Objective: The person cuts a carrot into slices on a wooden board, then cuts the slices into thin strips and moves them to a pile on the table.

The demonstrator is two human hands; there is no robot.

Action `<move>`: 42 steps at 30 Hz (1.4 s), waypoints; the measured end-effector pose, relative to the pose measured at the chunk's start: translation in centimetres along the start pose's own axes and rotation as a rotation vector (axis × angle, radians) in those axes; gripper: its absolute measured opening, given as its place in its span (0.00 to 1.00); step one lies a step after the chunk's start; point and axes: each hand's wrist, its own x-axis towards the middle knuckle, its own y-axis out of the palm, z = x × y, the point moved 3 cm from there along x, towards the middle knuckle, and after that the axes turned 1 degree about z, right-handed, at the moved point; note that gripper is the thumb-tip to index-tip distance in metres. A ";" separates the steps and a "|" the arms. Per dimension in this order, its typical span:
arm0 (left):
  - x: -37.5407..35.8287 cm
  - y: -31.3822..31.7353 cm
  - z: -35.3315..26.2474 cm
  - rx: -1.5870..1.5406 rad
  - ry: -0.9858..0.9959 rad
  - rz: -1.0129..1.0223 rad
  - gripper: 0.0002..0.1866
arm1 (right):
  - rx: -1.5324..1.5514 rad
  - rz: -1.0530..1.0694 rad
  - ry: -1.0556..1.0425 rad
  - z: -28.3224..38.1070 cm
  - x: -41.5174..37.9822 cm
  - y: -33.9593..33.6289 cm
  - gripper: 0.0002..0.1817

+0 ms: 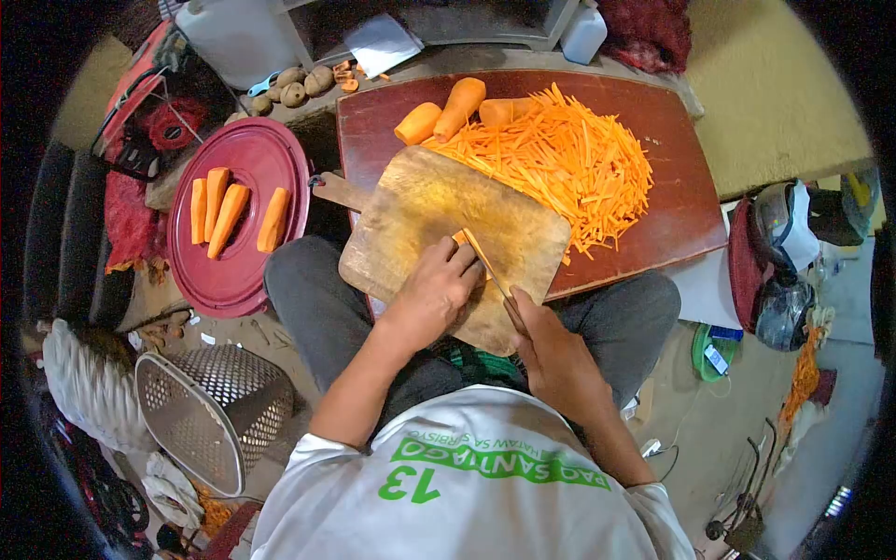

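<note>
Left hand (431, 297): pressed down on the carrot piece (464, 245), fingers curled over it — pinning it flat to the cutting board (420, 210).
Right hand (553, 350): closed around the handle of the knife (487, 264), blade running up and to the left, edge down against the piece.
Carrot piece: a small orange stub, just ahead of the left fingertips, touching the blade; its long axis could not be told, so little showed.
Nearer hand: the left — it sat on the piece, the right stood behind the blade.
Cutting board: propped across the lap, handle pointing left, far edge resting on the low red table (681, 177).
Carrot strips (569, 163): a big heap beyond the board.
Whole carrots (453, 110): three at the table's far edge.
Red lid (280, 154): to the left, carrying four peeled carrots (229, 213).
</note>
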 end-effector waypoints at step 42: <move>-0.6 0.5 0.8 -0.138 -0.078 -0.041 0.13 | 0.113 -0.030 -0.037 0.4 5.2 1.1 0.24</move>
